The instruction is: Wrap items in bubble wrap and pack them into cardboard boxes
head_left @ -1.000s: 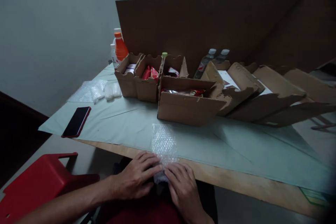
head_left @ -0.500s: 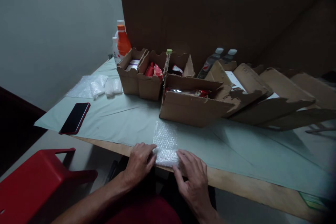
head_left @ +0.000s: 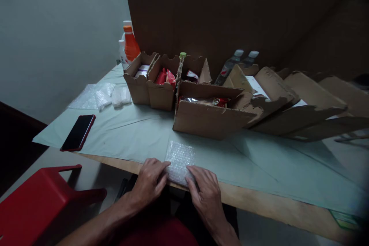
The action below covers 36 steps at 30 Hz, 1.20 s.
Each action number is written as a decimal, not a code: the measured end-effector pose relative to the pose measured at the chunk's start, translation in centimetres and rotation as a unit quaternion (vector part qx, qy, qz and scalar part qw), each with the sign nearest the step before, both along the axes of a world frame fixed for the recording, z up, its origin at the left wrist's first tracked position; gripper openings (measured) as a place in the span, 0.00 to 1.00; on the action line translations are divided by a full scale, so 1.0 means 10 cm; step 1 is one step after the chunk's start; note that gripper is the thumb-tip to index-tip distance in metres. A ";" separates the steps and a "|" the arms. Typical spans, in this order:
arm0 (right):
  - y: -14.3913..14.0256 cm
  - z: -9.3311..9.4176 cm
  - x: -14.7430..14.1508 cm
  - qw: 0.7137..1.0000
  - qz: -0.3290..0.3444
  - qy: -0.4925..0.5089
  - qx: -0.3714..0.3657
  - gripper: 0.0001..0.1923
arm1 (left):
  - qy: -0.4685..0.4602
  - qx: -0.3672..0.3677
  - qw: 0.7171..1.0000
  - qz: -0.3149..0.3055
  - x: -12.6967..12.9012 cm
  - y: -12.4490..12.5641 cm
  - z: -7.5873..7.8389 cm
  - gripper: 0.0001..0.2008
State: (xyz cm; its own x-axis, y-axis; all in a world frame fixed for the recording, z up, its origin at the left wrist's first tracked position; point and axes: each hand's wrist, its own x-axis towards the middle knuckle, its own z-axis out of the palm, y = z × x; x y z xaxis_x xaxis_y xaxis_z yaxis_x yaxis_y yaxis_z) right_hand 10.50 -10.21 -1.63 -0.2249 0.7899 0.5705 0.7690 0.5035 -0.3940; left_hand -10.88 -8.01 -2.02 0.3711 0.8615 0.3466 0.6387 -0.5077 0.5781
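A piece of bubble wrap (head_left: pixel 181 157) lies at the front edge of the table, its near end folded into a thicker layer. My left hand (head_left: pixel 152 178) grips the left side of that fold, thumb below and fingers on top. On the other side, my right hand (head_left: pixel 204 186) holds the fold's right edge with fingers bent over it. Whether anything is wrapped inside the fold cannot be made out.
Cardboard boxes (head_left: pixel 213 117) with packets stand behind the bubble wrap. Left on the table are a phone (head_left: pixel 78 132) and bubble-wrap pieces (head_left: pixel 93 96). An orange bottle (head_left: pixel 131 44) stands at the back. A red stool (head_left: pixel 43 200) is at lower left.
The near end of the bubble wrap has been folded further, so its flat part is shorter. My right hand has moved slightly left, closer to my left hand. The view has shifted a little.
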 end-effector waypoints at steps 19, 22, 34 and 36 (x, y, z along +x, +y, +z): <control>-0.01 0.01 -0.04 0.997 -0.016 -0.076 -0.011 0.14 | 0.056 0.020 0.998 0.027 0.10 0.28 -0.02 0.14; 0.06 0.02 -0.08 0.995 0.003 -0.090 -0.030 0.12 | 0.025 0.002 0.998 0.049 0.12 0.30 -0.05 0.14; 0.06 -0.03 -0.19 0.968 -0.013 0.185 -0.169 0.07 | -0.442 -0.387 0.807 0.056 0.29 -0.10 0.16 0.17; 0.02 0.02 -0.14 0.965 -0.003 0.190 -0.182 0.07 | -0.422 -0.368 0.827 0.051 0.33 -0.07 0.20 0.13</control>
